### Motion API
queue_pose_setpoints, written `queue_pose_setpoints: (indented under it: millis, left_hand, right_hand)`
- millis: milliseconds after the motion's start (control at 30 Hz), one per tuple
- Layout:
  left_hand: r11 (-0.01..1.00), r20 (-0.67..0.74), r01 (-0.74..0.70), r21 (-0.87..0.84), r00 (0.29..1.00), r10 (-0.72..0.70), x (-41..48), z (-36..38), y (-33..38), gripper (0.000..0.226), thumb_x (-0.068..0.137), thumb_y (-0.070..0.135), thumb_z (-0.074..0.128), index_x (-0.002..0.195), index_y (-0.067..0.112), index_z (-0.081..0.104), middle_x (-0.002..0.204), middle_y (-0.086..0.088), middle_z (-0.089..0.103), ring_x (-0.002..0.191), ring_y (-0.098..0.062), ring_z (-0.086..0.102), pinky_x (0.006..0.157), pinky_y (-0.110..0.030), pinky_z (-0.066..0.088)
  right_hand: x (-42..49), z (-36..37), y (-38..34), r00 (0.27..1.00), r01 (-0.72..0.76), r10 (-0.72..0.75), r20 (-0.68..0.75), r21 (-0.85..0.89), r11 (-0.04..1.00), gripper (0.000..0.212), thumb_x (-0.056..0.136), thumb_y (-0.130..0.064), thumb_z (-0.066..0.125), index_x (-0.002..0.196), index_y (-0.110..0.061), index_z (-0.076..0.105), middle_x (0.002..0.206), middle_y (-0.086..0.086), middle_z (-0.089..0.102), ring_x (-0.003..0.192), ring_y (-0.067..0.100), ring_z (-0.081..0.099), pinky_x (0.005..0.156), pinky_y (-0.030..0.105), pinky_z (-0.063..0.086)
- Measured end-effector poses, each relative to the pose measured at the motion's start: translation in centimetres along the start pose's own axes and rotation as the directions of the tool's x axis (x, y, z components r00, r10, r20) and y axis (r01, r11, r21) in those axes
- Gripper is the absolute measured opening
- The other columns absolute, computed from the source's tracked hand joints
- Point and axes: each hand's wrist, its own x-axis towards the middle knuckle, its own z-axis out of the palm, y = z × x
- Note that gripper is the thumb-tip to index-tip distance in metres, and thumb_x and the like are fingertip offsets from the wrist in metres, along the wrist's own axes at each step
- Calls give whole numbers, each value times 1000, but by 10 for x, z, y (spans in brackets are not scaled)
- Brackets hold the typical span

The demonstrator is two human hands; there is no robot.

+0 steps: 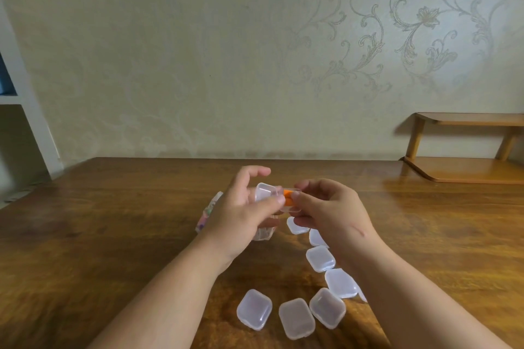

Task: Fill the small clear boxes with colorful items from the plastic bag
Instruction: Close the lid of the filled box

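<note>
Above the wooden table (113,235) I hold a small clear box (266,193) with its lid swung open. My left hand (241,215) grips the lid side between thumb and fingers. My right hand (329,207) pinches the base half, where orange items (287,197) lie. The plastic bag (208,214) of colorful items rests on the table behind my left hand, mostly hidden. Several closed clear boxes lie in a curved row under my right forearm, among them one (321,258) in the middle and one (254,309) at the near left end.
A low wooden shelf (467,170) stands at the table's far right corner. A patterned wall rises behind the table. A white shelving unit (25,127) stands at the far left.
</note>
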Motion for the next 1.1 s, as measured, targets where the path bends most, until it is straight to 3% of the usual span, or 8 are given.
queue_pose_setpoints:
  millis: [67, 200, 433, 600, 733, 933, 1033, 1100]
  left_hand:
    - [983, -11, 28, -181, 999, -30, 0, 0, 3, 19, 101, 34, 49, 118, 35, 56, 115, -8, 69, 98, -25, 72, 89, -44, 58]
    - [934, 13, 51, -354, 999, -50, 1, -2, 5, 36, 105, 21, 34, 114, 16, 68, 116, -10, 72, 102, -27, 72, 87, -41, 57]
    - [983, 37, 73, -169, 997, -68, 0, -1, -1, 34, 97, 11, 58, 109, 37, 74, 112, 8, 73, 111, -15, 67, 98, -38, 53]
    - [981, -30, 78, -177, 996, -84, 1, -1, 0, 23, 84, 23, 71, 106, 29, 72, 104, 2, 75, 101, -18, 71, 88, -37, 59]
    - [969, 1, 117, -218, 993, -120, 3, -1, -2, 37, 70, 38, 72, 105, 25, 75, 109, -5, 73, 100, -25, 71, 89, -46, 59]
    - [969, 1, 129, -210, 991, -132, 3, 0, -4, 32, 75, 39, 74, 105, 27, 74, 107, -3, 74, 101, -25, 71, 91, -50, 57]
    - [983, -27, 112, -146, 993, -117, 3, 1, -2, 45, 65, 44, 75, 106, 26, 70, 101, 4, 75, 90, -14, 74, 84, -38, 61]
    - [987, -55, 85, -139, 994, -93, 1, 1, 2, 43, 66, 45, 71, 105, 29, 68, 98, 8, 75, 85, -7, 73, 78, -30, 61]
  right_hand:
    - [0, 0, 0, 1000, 3, -3, -9, -1, 1000, 8, 89, -17, 70, 97, -17, 69, 83, 0, 74, 75, 12, 73, 66, 24, 60]
    - [-1, 1, 0, 1000, 2, -3, -22, -6, 1000, 5, 89, -18, 70, 94, -19, 68, 79, -3, 72, 69, 9, 71, 61, 21, 59]
    - [-5, 2, -3, 1000, -16, 16, 8, 76, 997, 8, 87, -13, 71, 94, -10, 68, 72, 7, 69, 50, 8, 59, 52, 22, 55]
    - [-7, 3, -2, 994, -96, 83, 69, 201, 975, 12, 88, -11, 70, 100, -6, 70, 79, 15, 68, 55, 12, 58, 53, 23, 52]
    - [-7, 0, -2, 983, -150, 116, 144, 258, 954, 15, 87, -13, 70, 99, -4, 72, 82, 16, 68, 62, 18, 56, 58, 28, 48]
    - [-4, 2, -1, 972, -218, 169, 164, 362, 906, 25, 96, -24, 58, 100, -2, 69, 75, 9, 64, 60, 15, 57, 54, 25, 48]
    - [-4, 1, 0, 976, -178, 155, 152, 150, 972, 35, 90, -47, 62, 100, -15, 72, 84, 5, 70, 72, 15, 59, 60, 27, 48]
    - [-3, -1, 0, 987, -129, 131, 91, -28, 991, 23, 86, -45, 69, 97, -25, 72, 87, 3, 71, 74, 15, 59, 62, 25, 48]
